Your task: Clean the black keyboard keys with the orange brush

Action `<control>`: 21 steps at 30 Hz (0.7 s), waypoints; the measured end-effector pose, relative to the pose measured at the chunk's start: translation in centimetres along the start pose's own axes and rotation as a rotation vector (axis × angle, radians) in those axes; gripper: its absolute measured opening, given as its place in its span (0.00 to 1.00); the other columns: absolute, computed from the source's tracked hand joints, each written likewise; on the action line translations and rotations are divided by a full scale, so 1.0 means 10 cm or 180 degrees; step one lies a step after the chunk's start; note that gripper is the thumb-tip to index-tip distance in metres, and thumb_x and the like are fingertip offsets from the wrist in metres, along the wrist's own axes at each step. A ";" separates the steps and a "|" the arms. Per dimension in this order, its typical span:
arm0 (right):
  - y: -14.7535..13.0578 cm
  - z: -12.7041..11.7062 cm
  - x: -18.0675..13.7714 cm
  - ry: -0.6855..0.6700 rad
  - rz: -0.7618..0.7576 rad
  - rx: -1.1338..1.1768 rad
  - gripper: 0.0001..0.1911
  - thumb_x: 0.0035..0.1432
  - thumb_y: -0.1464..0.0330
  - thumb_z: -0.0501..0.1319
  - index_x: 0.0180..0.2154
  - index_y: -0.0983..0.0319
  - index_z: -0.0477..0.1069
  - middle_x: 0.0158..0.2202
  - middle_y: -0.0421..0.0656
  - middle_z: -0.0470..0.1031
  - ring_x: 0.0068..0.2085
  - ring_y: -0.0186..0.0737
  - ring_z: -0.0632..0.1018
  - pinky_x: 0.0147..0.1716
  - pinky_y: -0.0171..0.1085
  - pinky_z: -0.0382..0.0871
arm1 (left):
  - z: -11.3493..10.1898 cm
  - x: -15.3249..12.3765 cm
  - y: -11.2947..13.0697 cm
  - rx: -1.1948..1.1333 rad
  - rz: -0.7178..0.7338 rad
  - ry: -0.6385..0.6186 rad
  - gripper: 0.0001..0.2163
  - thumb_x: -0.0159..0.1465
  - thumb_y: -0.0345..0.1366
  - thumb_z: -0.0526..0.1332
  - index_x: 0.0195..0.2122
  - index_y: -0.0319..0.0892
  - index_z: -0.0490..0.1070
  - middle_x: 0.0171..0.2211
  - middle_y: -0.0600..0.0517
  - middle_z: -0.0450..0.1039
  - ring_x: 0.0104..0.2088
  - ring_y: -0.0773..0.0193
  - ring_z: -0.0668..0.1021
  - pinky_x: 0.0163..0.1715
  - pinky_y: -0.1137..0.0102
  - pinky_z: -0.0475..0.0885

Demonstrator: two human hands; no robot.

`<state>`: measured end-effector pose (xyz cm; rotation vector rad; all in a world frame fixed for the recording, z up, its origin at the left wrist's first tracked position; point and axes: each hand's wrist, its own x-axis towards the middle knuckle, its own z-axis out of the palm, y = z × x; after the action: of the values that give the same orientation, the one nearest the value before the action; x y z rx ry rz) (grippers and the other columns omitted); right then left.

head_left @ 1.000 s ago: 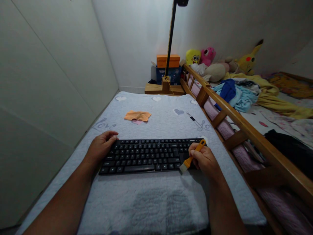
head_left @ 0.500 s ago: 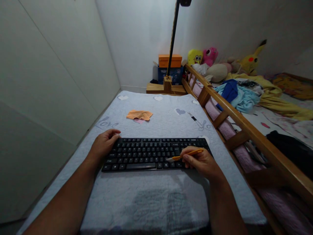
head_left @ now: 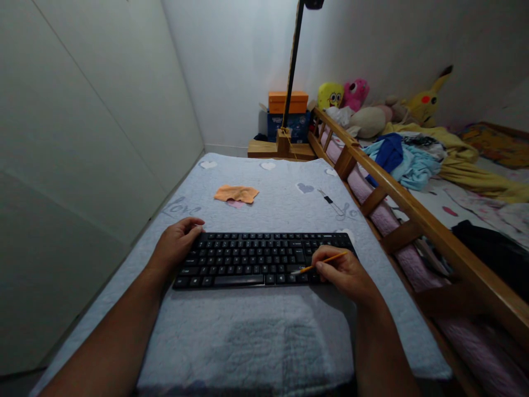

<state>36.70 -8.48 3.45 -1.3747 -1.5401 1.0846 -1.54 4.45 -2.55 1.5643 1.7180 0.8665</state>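
Room's looking dim, light apparently falling from above; wall (head_left: 231, 66) beyond the right hand (head_left: 341, 273) is catching some. Soft shadow (head_left: 330, 296) is pooling just below that hand. Rail (head_left: 386, 177) to its right is glinting. Forearms (head_left: 115, 325) are looking stretched; key legends (head_left: 248, 252) are blurring.

A wooden bed rail (head_left: 413, 205) runs toward a pale wall (head_left: 231, 66).

Orange box (head_left: 298, 102) — atop blue box (head_left: 299, 127)
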 end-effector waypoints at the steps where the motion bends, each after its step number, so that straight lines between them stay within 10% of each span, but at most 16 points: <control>1: -0.01 -0.01 0.00 0.0030 0.0015 -0.0041 0.07 0.53 0.66 0.62 0.27 0.61 0.74 0.23 0.37 0.68 0.25 0.34 0.69 0.23 0.32 0.60 | 0.00 0.00 0.01 -0.0015 -0.0007 -0.0008 0.19 0.58 0.50 0.61 0.45 0.44 0.77 0.35 0.50 0.81 0.35 0.55 0.80 0.35 0.65 0.71; 11: 0.09 -0.07 -0.04 0.0650 0.0025 0.0007 0.07 0.53 0.65 0.62 0.26 0.60 0.73 0.19 0.36 0.64 0.21 0.33 0.66 0.20 0.33 0.56 | 0.01 0.02 -0.03 -0.0068 0.0007 -0.0008 0.19 0.58 0.50 0.61 0.45 0.44 0.77 0.36 0.50 0.81 0.36 0.55 0.80 0.35 0.65 0.71; 21: 0.01 0.26 0.04 -0.0303 -0.0259 0.0275 0.07 0.61 0.65 0.64 0.36 0.60 0.79 0.30 0.41 0.77 0.28 0.35 0.74 0.27 0.34 0.67 | -0.02 0.00 0.02 0.0085 0.0013 0.0013 0.21 0.57 0.50 0.60 0.44 0.42 0.78 0.34 0.50 0.80 0.35 0.54 0.80 0.35 0.65 0.70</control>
<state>34.21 -8.28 2.46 -1.2071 -1.5843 1.1668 -1.53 4.45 -2.27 1.5850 1.7365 0.8526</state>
